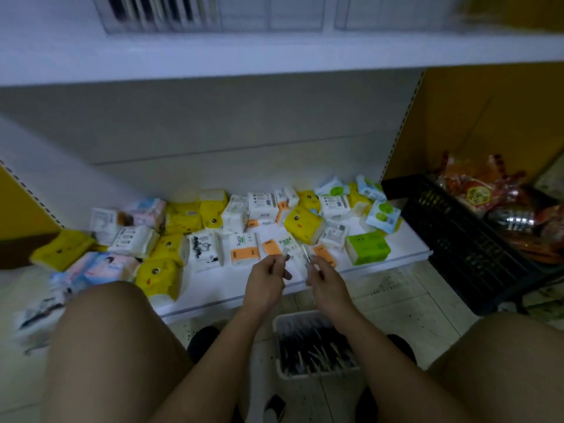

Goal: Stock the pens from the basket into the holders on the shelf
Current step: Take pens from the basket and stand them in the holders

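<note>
One thin pen [306, 255] is pinched in the right hand [323, 280], fingers curled round its lower end, tip pointing up and away. It sits over the front part of the lower shelf [219, 288]. The left hand [267, 283] is just beside it, fingers curled, pinching a small clear piece [285, 251] that is too blurred to name. The two hands are close but apart.

Many more pens [314, 346], dark and heaped, lie in the white basket [276, 340]. The basket stands on the floor [412, 303] under the forearms, between the bare knees [116, 331], in front of the lower shelf edge. Dark shoes show on either side of it.

Clear holders [213, 16] stand on the upper shelf [274, 56] at the top of the view, well apart from the hands. Dark stripes show in the left compartments; the contents are blurred.

Tissue packs [303, 222] in yellow, white, orange, green and blue lie scattered over the lower shelf, behind and left of the hands.

A black crate [457, 239] stands on the right beside the shelf end, with red and orange snack packets [476, 193] in it.
</note>
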Available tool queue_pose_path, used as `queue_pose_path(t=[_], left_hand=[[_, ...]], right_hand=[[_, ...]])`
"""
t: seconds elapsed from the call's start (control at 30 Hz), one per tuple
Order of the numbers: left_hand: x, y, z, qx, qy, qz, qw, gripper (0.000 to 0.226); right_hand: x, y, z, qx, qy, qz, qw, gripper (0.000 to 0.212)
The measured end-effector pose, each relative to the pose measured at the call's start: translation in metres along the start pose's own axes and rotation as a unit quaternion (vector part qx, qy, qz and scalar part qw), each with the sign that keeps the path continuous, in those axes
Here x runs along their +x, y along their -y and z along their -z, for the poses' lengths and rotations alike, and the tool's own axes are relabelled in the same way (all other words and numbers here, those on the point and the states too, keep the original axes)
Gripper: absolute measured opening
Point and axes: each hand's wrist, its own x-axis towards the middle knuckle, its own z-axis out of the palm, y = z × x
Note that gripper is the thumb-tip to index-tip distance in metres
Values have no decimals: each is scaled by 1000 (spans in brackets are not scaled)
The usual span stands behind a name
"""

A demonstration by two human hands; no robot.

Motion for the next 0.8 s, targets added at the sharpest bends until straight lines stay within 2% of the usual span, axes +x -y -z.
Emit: queue_pose_path(t=[0.1, 0.23, 0.33, 0.5, 0.63, 0.7, 0.8], left_hand=[[6, -28, 14, -45, 2, -37, 998, 29], [13, -71, 32, -87, -13, -91, 992, 18], [15, -102, 46, -134, -31, -103, 985, 14], [15, -144, 76, -85, -75, -150, 982, 5], [4, -182, 94, -96, -77, -207, 971, 8], [-1, -201, 104, -91, -83, -241, 963, 17], [-7, -230, 122, -72, -109, -292, 948, 24]], right_hand=[[-1, 30, 3, -1, -9, 75, 997, 17], [0, 76, 11, 76, -13, 99, 992, 18], [3, 108, 17, 114, -26, 128, 985, 13], [4, 158, 33, 75, -62, 226, 969, 9], [0, 198, 45, 39, -41, 274, 960, 5], [-3, 218, 52, 50, -24, 289, 956, 14], [-5, 247, 62, 63, -3, 332, 941, 45]])
